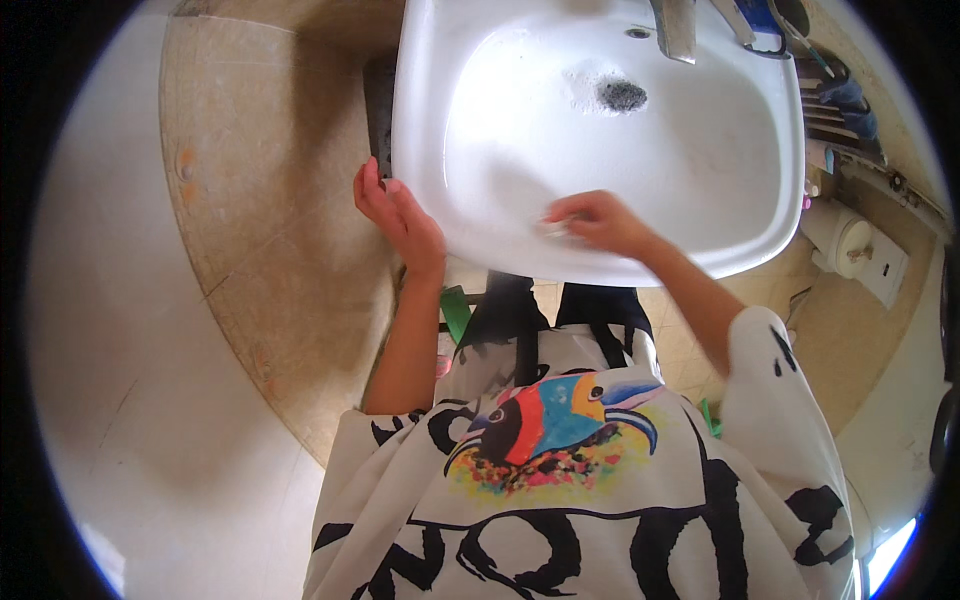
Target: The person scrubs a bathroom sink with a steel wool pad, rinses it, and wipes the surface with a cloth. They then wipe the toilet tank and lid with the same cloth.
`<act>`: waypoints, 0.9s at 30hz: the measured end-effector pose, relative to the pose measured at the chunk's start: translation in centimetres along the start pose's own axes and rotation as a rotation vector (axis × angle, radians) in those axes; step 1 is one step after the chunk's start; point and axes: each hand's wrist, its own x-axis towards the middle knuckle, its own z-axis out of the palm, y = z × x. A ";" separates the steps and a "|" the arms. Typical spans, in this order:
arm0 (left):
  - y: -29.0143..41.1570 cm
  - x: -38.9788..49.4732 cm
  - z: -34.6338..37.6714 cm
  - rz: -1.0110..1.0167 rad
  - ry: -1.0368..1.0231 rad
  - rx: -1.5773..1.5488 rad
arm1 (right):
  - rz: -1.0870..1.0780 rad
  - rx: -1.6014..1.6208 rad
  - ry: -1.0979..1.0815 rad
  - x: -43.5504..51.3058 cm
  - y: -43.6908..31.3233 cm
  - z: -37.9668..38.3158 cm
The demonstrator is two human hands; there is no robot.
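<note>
My right hand (604,221) hangs over the front of a white ceramic washbasin (510,180), blurred by motion. Its fingers are closed on a small whitish object (556,227), too blurred to name. Beside the basin's left rim, my left hand (401,221) is raised and cupped, thumb and fingers apart, with nothing visible in it. Inside the bowl, white foam (589,82) lies around a dark grey drain cover (624,96). A metal faucet (677,34) reaches over the bowl from the back right.
A blue-and-white object (761,26) rests on the basin's back right corner. Right of the basin are dark slats (840,112) and a toilet (844,240). Beige tiled wall (247,172) borders the left side. Something green (454,311) shows below the basin.
</note>
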 end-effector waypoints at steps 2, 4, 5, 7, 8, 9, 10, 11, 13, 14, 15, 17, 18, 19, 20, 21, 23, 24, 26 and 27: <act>0.1 0.0 0.1 -0.024 -0.001 -0.013 | 0.069 -0.257 0.264 -3.3 0.8 -3.0; 0.0 -0.2 0.1 -0.006 -0.010 -0.018 | -0.113 -0.688 0.313 -4.4 1.2 -2.3; -0.1 -0.3 0.0 -0.012 -0.009 0.011 | -0.192 -0.951 0.302 -4.2 1.0 -0.5; -0.4 -0.2 -0.2 0.031 -0.007 0.067 | -0.193 -0.689 0.149 -1.2 0.1 4.2; -0.5 -0.2 -0.3 0.021 -0.003 0.065 | -0.292 -0.532 0.155 1.2 -0.7 6.8; -0.6 -0.1 -0.2 0.031 0.014 0.056 | -0.592 -0.558 0.277 4.9 -2.1 9.7; -0.7 0.0 -0.3 0.025 0.022 0.054 | -0.453 -0.487 0.455 7.7 -3.8 12.1; -0.6 0.0 -0.2 0.054 0.035 0.060 | -0.411 -0.422 0.664 9.9 -5.2 13.4; -0.3 0.0 -0.3 0.069 0.030 0.101 | -0.361 -0.287 0.701 14.8 -7.2 10.1; -0.2 -0.1 -0.2 0.053 0.005 0.096 | -0.374 -0.221 0.748 17.0 -8.1 7.9; 0.1 -0.1 -0.4 0.035 -0.021 0.095 | -0.321 -0.223 0.788 18.7 -8.6 5.3; 0.3 -0.3 -0.2 0.011 -0.062 0.095 | -0.209 -0.160 1.108 22.1 -8.7 0.6; 0.2 -0.3 -0.1 0.014 -0.070 0.095 | -0.222 0.233 1.233 23.2 -8.6 -1.2; 0.2 -0.3 -0.1 0.016 -0.077 0.095 | -0.247 0.606 1.285 23.8 -8.3 -3.1; 0.2 -0.3 -0.1 0.037 -0.086 0.133 | -0.260 0.742 1.299 24.4 -8.3 -4.8; 0.1 -0.3 0.0 0.062 -0.095 0.171 | -0.292 0.851 1.267 24.6 -8.8 -5.6; -0.2 -0.1 0.0 0.095 -0.100 0.198 | -0.456 1.051 1.247 23.6 -9.5 -4.5; -0.2 -0.1 0.0 0.099 -0.103 0.185 | -0.555 1.141 1.229 23.3 -10.9 -2.1; -0.4 -0.2 0.0 0.111 -0.099 0.155 | -0.499 0.463 1.056 21.3 -12.9 3.7; -0.4 -0.2 0.1 0.119 -0.089 0.136 | -0.336 0.358 0.808 18.9 -12.1 6.7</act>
